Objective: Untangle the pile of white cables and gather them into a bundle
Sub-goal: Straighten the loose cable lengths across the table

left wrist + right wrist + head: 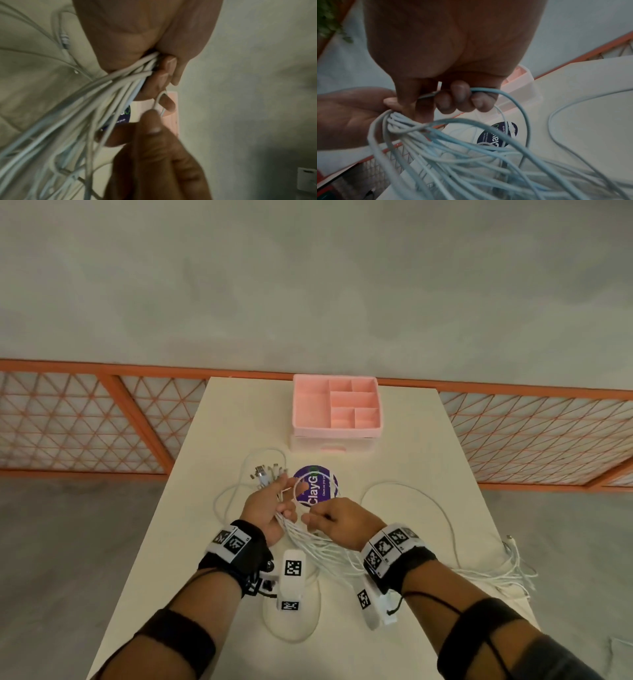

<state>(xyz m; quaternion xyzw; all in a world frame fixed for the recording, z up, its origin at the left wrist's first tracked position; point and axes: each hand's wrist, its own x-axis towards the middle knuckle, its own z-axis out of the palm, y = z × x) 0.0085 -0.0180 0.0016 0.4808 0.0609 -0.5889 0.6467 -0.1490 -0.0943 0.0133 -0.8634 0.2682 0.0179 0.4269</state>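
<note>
My left hand (279,503) grips a bundle of white cables (308,537) above the cream table (411,440); their metal plugs (265,474) fan out past its fingers. In the left wrist view the left hand's fingers (169,63) curl round the bundle (120,83). My right hand (317,517), just right of it, pinches a single cable loop (299,484). The right wrist view shows the right hand's fingers (459,93) hooked round one cable (488,90), with the left hand (351,115) beside it. The cables' loose lengths trail off to the right (479,573).
A pink compartment box (337,405) stands at the table's far end. A round purple sticker (317,484) lies under the hands. One long cable loop (442,508) lies on the right side of the table, with cable ends at the right edge (513,570). An orange mesh fence (102,419) runs behind.
</note>
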